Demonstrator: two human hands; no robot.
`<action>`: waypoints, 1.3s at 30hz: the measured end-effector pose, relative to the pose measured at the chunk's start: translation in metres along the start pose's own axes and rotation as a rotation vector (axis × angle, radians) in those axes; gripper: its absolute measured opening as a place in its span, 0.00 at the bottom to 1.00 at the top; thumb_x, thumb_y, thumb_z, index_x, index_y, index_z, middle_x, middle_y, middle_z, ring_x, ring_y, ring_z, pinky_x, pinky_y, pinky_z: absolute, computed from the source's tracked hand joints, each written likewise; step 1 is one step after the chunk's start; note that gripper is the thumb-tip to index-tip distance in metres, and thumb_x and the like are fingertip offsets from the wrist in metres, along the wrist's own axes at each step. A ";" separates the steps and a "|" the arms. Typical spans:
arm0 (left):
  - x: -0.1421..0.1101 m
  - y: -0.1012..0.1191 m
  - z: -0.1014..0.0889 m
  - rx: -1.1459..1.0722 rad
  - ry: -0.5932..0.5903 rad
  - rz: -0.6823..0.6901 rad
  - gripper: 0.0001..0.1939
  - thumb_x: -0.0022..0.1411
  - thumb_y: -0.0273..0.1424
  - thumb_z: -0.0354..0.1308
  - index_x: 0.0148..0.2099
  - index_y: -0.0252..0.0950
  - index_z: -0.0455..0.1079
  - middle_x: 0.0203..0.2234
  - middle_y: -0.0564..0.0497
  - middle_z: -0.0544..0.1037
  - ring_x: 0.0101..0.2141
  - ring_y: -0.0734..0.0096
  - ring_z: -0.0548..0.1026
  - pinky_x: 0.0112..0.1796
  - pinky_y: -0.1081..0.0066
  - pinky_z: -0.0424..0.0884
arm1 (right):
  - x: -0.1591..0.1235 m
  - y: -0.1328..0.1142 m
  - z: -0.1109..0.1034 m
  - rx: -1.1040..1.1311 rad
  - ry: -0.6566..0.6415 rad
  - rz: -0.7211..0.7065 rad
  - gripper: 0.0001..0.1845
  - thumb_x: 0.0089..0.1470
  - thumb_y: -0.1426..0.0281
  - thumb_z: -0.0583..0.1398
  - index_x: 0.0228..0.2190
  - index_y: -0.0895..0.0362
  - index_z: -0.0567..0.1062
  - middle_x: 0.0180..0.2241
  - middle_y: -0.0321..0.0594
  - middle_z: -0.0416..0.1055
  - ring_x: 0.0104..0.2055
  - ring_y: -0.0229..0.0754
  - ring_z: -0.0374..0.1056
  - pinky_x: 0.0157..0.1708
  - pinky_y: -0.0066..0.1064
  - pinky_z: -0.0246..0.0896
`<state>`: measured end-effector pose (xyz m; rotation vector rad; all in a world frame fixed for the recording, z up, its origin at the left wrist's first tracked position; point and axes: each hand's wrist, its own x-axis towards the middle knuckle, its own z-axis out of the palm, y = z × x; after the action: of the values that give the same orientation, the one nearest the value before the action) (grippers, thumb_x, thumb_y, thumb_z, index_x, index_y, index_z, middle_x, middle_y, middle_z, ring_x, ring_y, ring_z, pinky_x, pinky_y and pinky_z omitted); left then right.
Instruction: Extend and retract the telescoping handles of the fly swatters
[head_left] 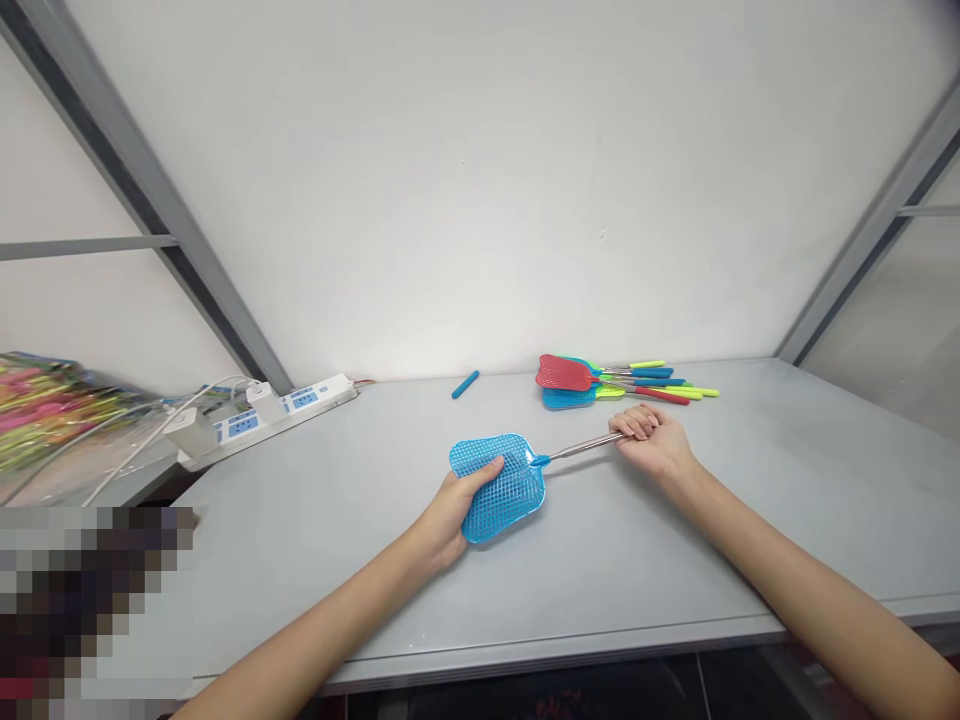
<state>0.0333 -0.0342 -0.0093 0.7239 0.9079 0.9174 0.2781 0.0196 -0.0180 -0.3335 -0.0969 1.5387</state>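
Blue fly swatter (506,500) is held over the front-middle part of the desk (337,570), mesh head to L, metal shaft going to R and slightly away. Behind it, nr the white wall (450,200), lies a pile of other swatters (566,374): red head on top, blue and green ones below, w/ red, blue and yellow-green handles pointing to R. Pile is just beyond the R hand, apart from it. Short blue stick (465,384) lies alone, L of the pile. At L side is a white power strip (304,400) w/ two white plugs (266,402) and cables (139,458); further L, transparent bag (45,410) w/ pink, yellow and green things, can't tell what exactly. Lower L corner is blurred into blocks.

Desk is light grey and smooth, w/ metal front edge; grey frame bars (135,150) slope at both sides of the wall.

Both bare arms come from the bottom. L hand (442,520) pinches the mesh head, thumb flat on top, other fingers hidden under. R hand (649,438) is curled firmly around the far end of shaft; which part is inside the fist, can't tell.
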 end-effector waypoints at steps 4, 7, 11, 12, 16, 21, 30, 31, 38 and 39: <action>-0.001 -0.002 0.001 -0.006 0.007 0.055 0.21 0.49 0.35 0.58 0.46 0.33 0.65 0.43 0.41 0.71 0.40 0.57 0.71 0.41 0.61 0.68 | 0.001 0.000 -0.002 -0.034 -0.005 -0.004 0.17 0.45 0.79 0.43 0.17 0.57 0.37 0.09 0.29 0.38 0.11 0.32 0.37 0.11 0.24 0.43; -0.001 -0.006 0.001 -0.027 -0.011 0.064 0.20 0.49 0.34 0.58 0.46 0.33 0.65 0.43 0.41 0.71 0.40 0.57 0.71 0.41 0.60 0.68 | 0.001 0.000 -0.003 -0.060 -0.015 -0.010 0.17 0.46 0.79 0.43 0.17 0.57 0.37 0.09 0.29 0.37 0.11 0.32 0.37 0.11 0.24 0.43; 0.000 -0.012 0.006 -0.058 -0.006 0.059 0.20 0.50 0.34 0.58 0.45 0.32 0.65 0.41 0.41 0.72 0.39 0.58 0.72 0.42 0.60 0.67 | 0.003 -0.001 -0.006 -0.080 -0.030 -0.014 0.17 0.47 0.79 0.44 0.16 0.57 0.38 0.09 0.28 0.37 0.10 0.32 0.37 0.11 0.24 0.43; -0.001 -0.014 0.008 -0.066 -0.002 0.053 0.19 0.50 0.34 0.58 0.45 0.32 0.65 0.41 0.41 0.72 0.39 0.58 0.72 0.42 0.60 0.67 | 0.004 -0.002 -0.006 -0.079 -0.033 -0.013 0.17 0.47 0.80 0.44 0.16 0.57 0.38 0.09 0.28 0.37 0.10 0.31 0.37 0.11 0.23 0.42; -0.001 -0.018 0.017 -0.085 0.009 0.029 0.19 0.50 0.33 0.57 0.45 0.32 0.65 0.40 0.42 0.73 0.39 0.59 0.72 0.42 0.60 0.67 | 0.008 -0.003 -0.010 -0.057 -0.030 -0.018 0.17 0.46 0.80 0.43 0.16 0.57 0.38 0.09 0.28 0.37 0.10 0.31 0.36 0.10 0.23 0.40; 0.002 -0.019 0.018 -0.089 0.021 0.017 0.19 0.50 0.32 0.58 0.45 0.32 0.65 0.40 0.41 0.73 0.38 0.59 0.72 0.40 0.61 0.68 | 0.008 0.001 -0.014 -0.029 -0.014 -0.037 0.16 0.46 0.80 0.42 0.15 0.56 0.39 0.09 0.28 0.36 0.10 0.32 0.35 0.08 0.24 0.37; 0.001 -0.019 0.018 -0.092 0.052 0.017 0.18 0.49 0.32 0.58 0.44 0.32 0.65 0.39 0.42 0.74 0.36 0.59 0.73 0.38 0.61 0.70 | 0.003 0.002 -0.012 -0.039 -0.027 -0.069 0.16 0.46 0.79 0.42 0.15 0.57 0.39 0.09 0.28 0.37 0.10 0.31 0.36 0.08 0.23 0.38; 0.001 -0.018 0.018 -0.094 0.053 0.014 0.19 0.49 0.32 0.58 0.44 0.32 0.65 0.39 0.42 0.74 0.36 0.59 0.73 0.38 0.61 0.70 | 0.003 0.002 -0.011 -0.044 -0.031 -0.069 0.16 0.46 0.79 0.43 0.15 0.57 0.39 0.09 0.28 0.37 0.10 0.31 0.36 0.09 0.23 0.38; 0.001 -0.016 0.015 -0.122 0.024 -0.010 0.20 0.49 0.32 0.58 0.46 0.31 0.64 0.40 0.40 0.73 0.38 0.58 0.72 0.40 0.61 0.68 | 0.003 0.001 -0.012 -0.069 -0.039 -0.041 0.17 0.44 0.81 0.44 0.15 0.57 0.39 0.09 0.28 0.38 0.10 0.31 0.37 0.09 0.23 0.39; 0.001 -0.016 0.015 -0.125 0.018 -0.013 0.20 0.49 0.32 0.58 0.46 0.31 0.65 0.40 0.40 0.73 0.38 0.58 0.72 0.41 0.61 0.68 | 0.003 0.001 -0.012 -0.068 -0.038 -0.036 0.17 0.44 0.81 0.44 0.15 0.57 0.39 0.09 0.28 0.38 0.10 0.31 0.38 0.10 0.23 0.39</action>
<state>0.0520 -0.0419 -0.0164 0.6033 0.8621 0.9610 0.2802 0.0206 -0.0298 -0.3552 -0.1842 1.5090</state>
